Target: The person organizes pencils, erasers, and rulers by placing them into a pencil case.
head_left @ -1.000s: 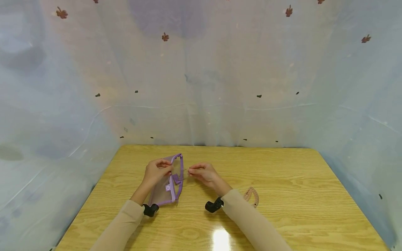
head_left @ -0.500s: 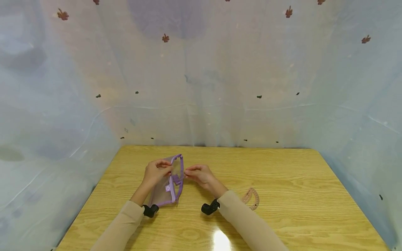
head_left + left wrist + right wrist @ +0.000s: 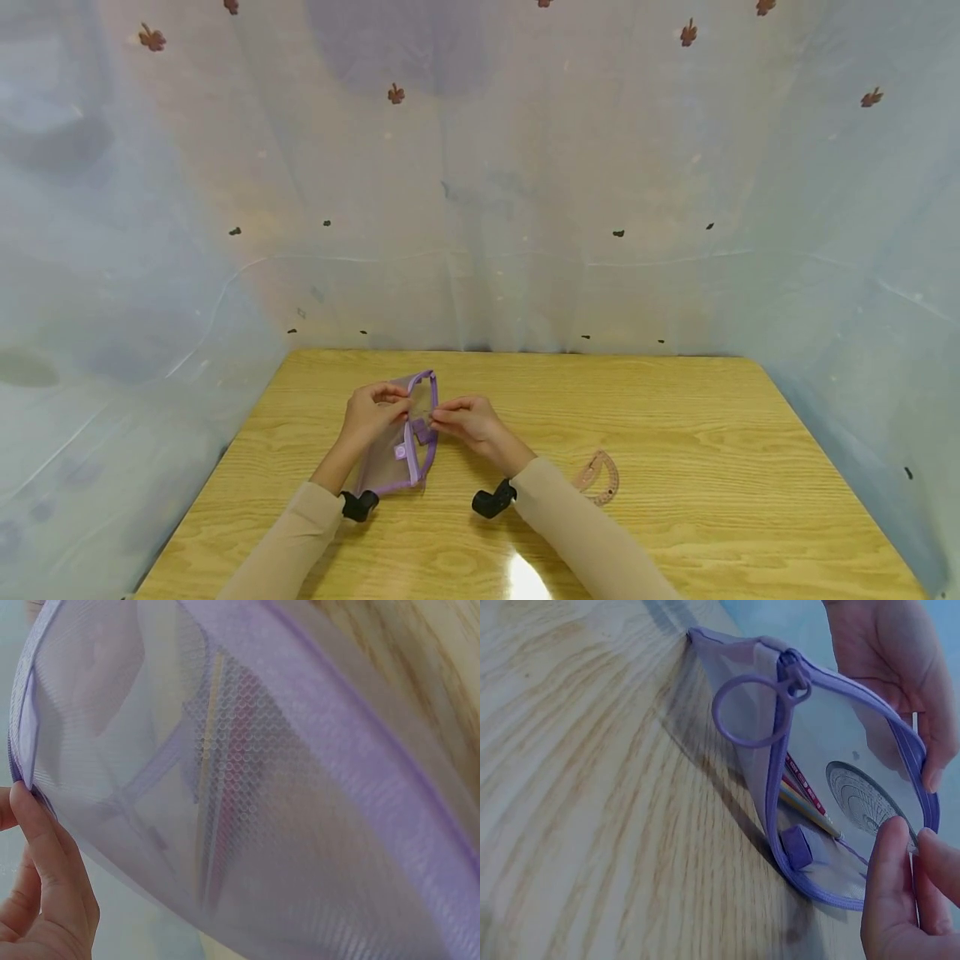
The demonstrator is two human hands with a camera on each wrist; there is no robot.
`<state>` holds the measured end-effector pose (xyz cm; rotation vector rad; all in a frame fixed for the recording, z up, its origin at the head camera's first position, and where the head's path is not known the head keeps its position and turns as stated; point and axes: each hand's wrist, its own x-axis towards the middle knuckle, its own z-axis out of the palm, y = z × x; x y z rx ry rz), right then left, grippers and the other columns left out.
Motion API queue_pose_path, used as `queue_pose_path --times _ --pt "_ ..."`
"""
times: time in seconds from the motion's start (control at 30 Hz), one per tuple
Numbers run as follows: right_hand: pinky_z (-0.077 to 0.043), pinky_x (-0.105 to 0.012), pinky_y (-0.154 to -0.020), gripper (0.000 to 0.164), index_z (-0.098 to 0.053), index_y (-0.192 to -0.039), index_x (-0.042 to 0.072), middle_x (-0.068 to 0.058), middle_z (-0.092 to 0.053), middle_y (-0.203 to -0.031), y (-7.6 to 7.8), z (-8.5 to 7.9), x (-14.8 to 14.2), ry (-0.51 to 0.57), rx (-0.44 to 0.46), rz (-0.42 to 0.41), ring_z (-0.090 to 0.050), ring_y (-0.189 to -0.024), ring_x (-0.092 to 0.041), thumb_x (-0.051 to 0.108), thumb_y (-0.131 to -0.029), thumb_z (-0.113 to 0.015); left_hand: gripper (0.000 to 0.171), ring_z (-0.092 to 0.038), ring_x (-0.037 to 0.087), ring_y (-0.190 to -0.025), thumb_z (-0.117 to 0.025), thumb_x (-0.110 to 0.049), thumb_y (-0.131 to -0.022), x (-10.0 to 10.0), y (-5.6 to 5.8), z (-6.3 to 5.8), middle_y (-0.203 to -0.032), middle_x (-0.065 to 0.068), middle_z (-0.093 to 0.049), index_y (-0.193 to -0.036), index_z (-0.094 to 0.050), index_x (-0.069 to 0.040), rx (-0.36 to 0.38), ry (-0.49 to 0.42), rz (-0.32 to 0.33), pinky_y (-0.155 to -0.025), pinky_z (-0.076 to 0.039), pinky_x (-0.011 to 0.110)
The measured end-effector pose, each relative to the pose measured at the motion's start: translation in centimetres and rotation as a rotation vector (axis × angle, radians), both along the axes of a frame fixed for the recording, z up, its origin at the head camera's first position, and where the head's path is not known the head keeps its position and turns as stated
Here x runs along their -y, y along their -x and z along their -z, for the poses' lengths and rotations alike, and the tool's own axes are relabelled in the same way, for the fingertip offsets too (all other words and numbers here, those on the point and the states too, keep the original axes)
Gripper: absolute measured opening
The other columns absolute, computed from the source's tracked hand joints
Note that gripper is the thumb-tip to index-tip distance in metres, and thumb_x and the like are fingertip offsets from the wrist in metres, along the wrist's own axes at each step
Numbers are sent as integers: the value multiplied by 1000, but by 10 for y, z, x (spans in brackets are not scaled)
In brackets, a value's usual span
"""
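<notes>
A purple-edged mesh pencil pouch (image 3: pixel 384 458) stands unzipped at the left of the table, its mouth facing right. My left hand (image 3: pixel 375 408) pinches one edge of that mouth. In the left wrist view the left fingers (image 3: pixel 49 855) grip the purple rim. My right hand (image 3: pixel 471 423) pinches a clear protractor (image 3: pixel 866 796) marked with fine curved lines, and most of it lies within the pouch opening. Inside the pouch are a red pencil (image 3: pixel 804 781), a yellowish pencil (image 3: pixel 810 810) and a small purple block (image 3: pixel 798 847).
A pinkish protractor (image 3: pixel 609 479) lies on the wooden table (image 3: pixel 675 417), beside the right forearm. A purple zipper ring (image 3: pixel 718 712) hangs at the pouch's corner. A pale patterned curtain (image 3: pixel 480 208) rises behind the table's back edge.
My right hand has moved left to the pouch's mouth, bringing the clear protractor into the opening. The left hand and pouch have stayed nearly in place.
</notes>
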<state>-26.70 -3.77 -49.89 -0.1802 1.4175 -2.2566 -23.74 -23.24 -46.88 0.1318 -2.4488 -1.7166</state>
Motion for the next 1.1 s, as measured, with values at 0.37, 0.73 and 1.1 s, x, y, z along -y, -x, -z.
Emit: queue_pose_path --times 0.37,0.73,1.1 --pt "-58 -38 -87 31 -49 -120 -31 -16 -71 -91 -4 0 10 -11 1 -8 -72 -87 -23 -16 -94 -56 14 -71 18 -69 -75 -4 -86 0 0 0 -84 9 -71 -98 -72 3 8 8 -2 -62 -61 26" --pt "-58 -38 -87 31 -50 -119 -31 -16 -72 -91 -7 -1 14 -3 -5 -24 -72 -86 -21 -15 -94 -56 18 -72 22 -72 -72 -1 -88 -4 -10 -17 -88 16 -71 -102 -69 10 13 -13 32 -66 -62 30" --pt "-60 -32 -81 25 -57 -113 -28 -12 -72 -87 -7 1 17 -104 -50 -84 -70 -74 -15 -15 -92 -59 17 -71 15 -69 -74 -4 -87 0 1 0 -86 11 -71 -100 -71 6 1 -16 11 -65 -61 27"
